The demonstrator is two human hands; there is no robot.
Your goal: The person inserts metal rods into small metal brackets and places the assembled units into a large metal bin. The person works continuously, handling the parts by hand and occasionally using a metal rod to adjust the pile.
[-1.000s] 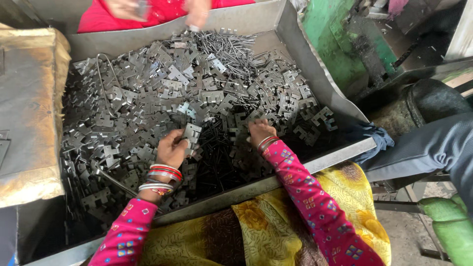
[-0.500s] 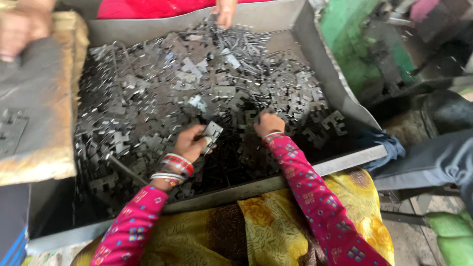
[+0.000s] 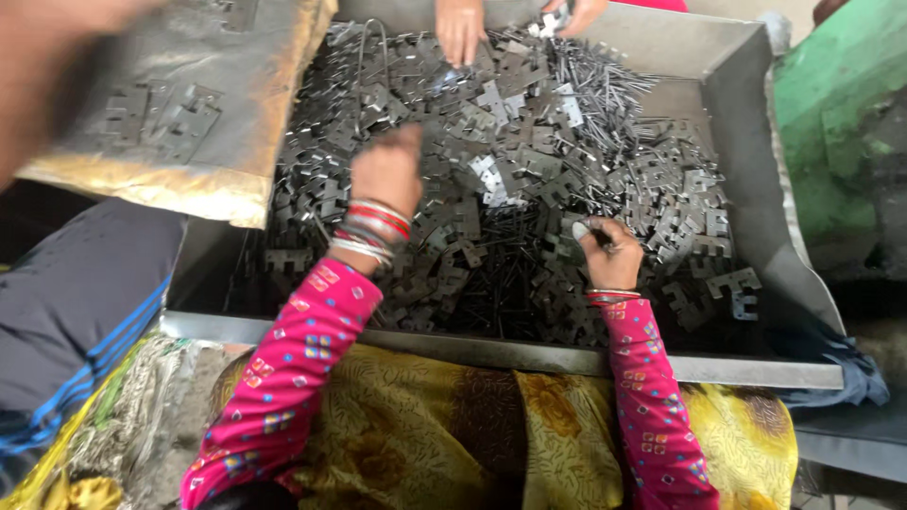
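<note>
A big grey metal tray [image 3: 567, 355] holds a heap of flat notched metal plates [image 3: 529, 179] mixed with thin dark pins [image 3: 491, 283]. My left hand [image 3: 385, 172], with bangles on the wrist, reaches into the heap's left middle. Its fingers are blurred and turned away, so what they hold is hidden. My right hand [image 3: 609, 255] rests on the heap near the front, with its fingers curled and pinched on a thin dark pin [image 3: 599, 236]. Both arms wear pink patterned sleeves.
Another person's hands [image 3: 463, 28] pick at the plates at the tray's far edge. A flat golden-edged board [image 3: 179, 104] carrying a few plates lies over the tray's left corner. A blurred arm [image 3: 47, 66] crosses the top left. A green machine [image 3: 836, 123] stands on the right.
The camera has swung, so the tray sits further right and larger. My left hand has moved forward, deeper into the heap. My right hand has curled its fingers on a pin.
</note>
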